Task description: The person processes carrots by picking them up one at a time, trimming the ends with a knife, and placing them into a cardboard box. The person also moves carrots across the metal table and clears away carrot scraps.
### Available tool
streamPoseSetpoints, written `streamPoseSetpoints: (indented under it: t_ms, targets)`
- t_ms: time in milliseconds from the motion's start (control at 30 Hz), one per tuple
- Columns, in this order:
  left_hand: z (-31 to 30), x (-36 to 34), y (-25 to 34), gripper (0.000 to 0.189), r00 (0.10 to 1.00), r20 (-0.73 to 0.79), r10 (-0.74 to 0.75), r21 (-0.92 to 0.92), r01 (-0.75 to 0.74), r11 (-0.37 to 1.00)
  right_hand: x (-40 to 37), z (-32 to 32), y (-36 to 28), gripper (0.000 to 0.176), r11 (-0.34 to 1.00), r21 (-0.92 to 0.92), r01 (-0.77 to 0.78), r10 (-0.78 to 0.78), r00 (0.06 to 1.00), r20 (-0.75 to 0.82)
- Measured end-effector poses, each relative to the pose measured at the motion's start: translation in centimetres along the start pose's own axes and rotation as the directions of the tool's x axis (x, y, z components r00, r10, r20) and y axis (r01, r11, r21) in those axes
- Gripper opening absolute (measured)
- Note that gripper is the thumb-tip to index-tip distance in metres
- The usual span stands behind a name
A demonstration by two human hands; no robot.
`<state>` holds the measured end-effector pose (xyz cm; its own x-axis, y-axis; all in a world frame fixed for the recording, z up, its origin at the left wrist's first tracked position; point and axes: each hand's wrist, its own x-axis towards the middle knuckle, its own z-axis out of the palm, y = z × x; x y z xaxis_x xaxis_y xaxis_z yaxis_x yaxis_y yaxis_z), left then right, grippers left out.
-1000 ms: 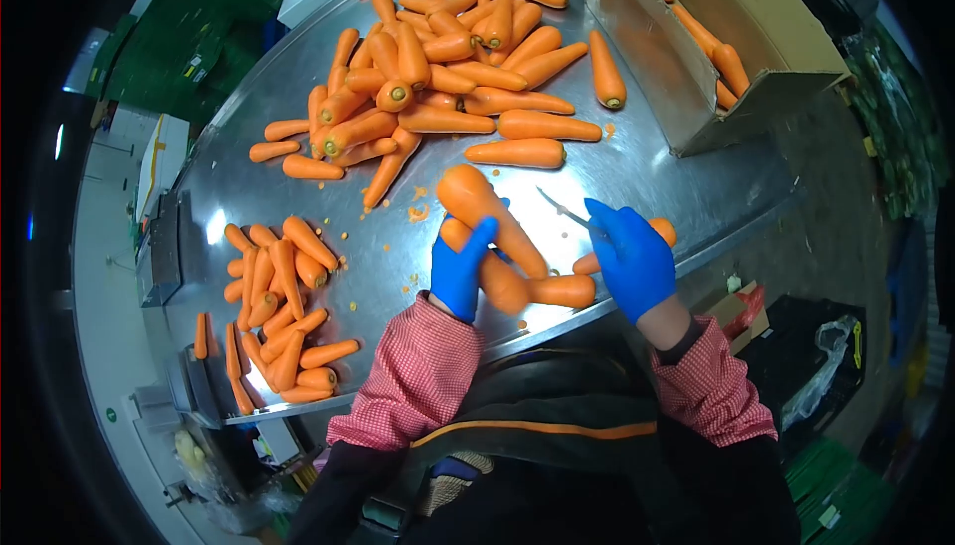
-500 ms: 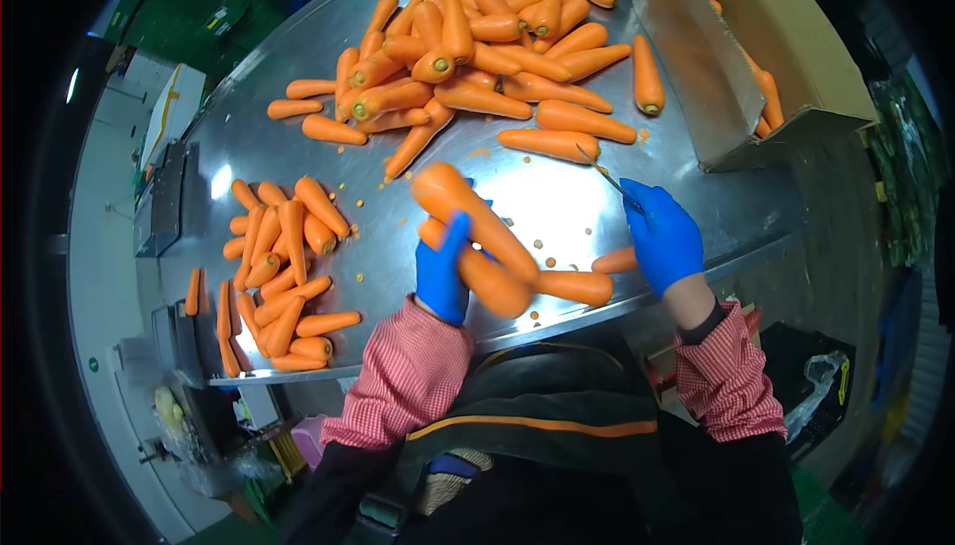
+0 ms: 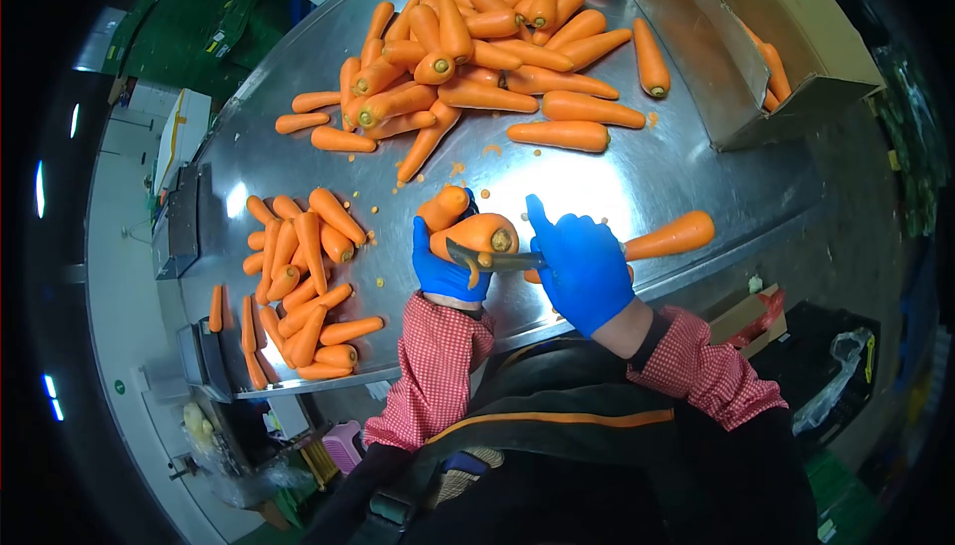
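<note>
My left hand (image 3: 438, 272), in a blue glove, is closed around carrots. One held carrot (image 3: 464, 238) turns its stem end to the right, and a second carrot (image 3: 444, 207) lies against it on the far side. My right hand (image 3: 589, 274), also gloved in blue, grips a small knife (image 3: 514, 262) with its thumb stretched out. The knife's blade crosses the near side of the stem-end carrot, where a thin orange sliver (image 3: 474, 272) hangs. Another carrot (image 3: 676, 235) rests on the metal table behind my right hand, partly covered by it.
A large heap of carrots (image 3: 453, 33) covers the far part of the metal table (image 3: 587, 182). To the left lies a smaller pile of carrots (image 3: 310, 247). At the far right stands an open cardboard box (image 3: 686, 38) holding carrots. Small orange trimmings dot the tabletop.
My right hand has moved left with the knife, bringing its blade to the carrot in my left hand. The held carrots have turned, and one carrot now lies farther right.
</note>
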<state>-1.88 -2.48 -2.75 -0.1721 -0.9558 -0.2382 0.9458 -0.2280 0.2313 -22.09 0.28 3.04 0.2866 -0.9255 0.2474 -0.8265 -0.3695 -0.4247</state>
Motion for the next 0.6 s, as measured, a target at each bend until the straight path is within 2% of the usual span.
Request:
streamPoseSetpoints:
  t_ms: [67,100,133,200,267,367,467,533,567,600]
  targets:
    - [-0.8,0.0,0.0,0.050,0.999,-0.027,-0.018,-0.017,0.018,1.000,0.1,1.8,0.9,0.055,0.997,-0.067,0.036,-0.042,0.996,-0.083]
    - [-1.6,0.1,0.7,0.051,0.993,-0.019,0.114,0.389,-0.097,0.916,-0.1,2.4,1.7,0.054,1.000,-0.019,0.023,-0.025,0.990,-0.136]
    - [-2.9,0.4,2.4,0.051,0.971,0.041,0.234,0.722,-0.191,0.665,-0.4,2.7,2.9,0.054,0.999,0.027,0.018,-0.013,0.982,-0.186]
    - [-7.4,0.9,8.3,0.050,0.956,0.103,0.274,0.498,-0.288,0.818,-0.9,2.0,4.9,0.052,0.997,0.080,0.017,0.004,0.968,-0.250]
    - [-7.5,0.5,14.1,0.047,0.920,-0.043,0.389,0.561,-0.300,0.771,-2.0,0.9,6.6,0.049,0.970,0.230,-0.074,0.120,0.974,-0.192]
    - [-7.4,-0.2,19.2,0.038,0.844,-0.228,0.486,0.544,-0.303,0.782,-4.1,0.7,8.5,0.047,0.925,0.334,-0.181,0.230,0.967,-0.112]
    - [-7.8,-1.5,23.0,0.031,0.713,-0.410,0.569,0.567,-0.290,0.771,-4.2,-0.9,7.5,0.044,0.852,0.457,-0.257,0.318,0.946,-0.060]
    - [-8.2,0.0,18.1,0.031,0.712,-0.374,0.594,0.782,-0.102,0.615,-4.1,-1.0,7.3,0.043,0.847,0.454,-0.276,0.324,0.946,-0.028]
    - [-8.3,0.8,13.6,0.031,0.773,-0.340,0.535,0.872,0.047,0.487,-4.2,-1.0,7.4,0.042,0.844,0.452,-0.289,0.331,0.944,-0.015]
    - [-5.7,0.7,8.7,0.028,0.952,-0.190,0.240,0.979,0.204,-0.032,-4.3,-1.1,7.5,0.041,0.866,0.426,-0.262,0.306,0.951,-0.037]
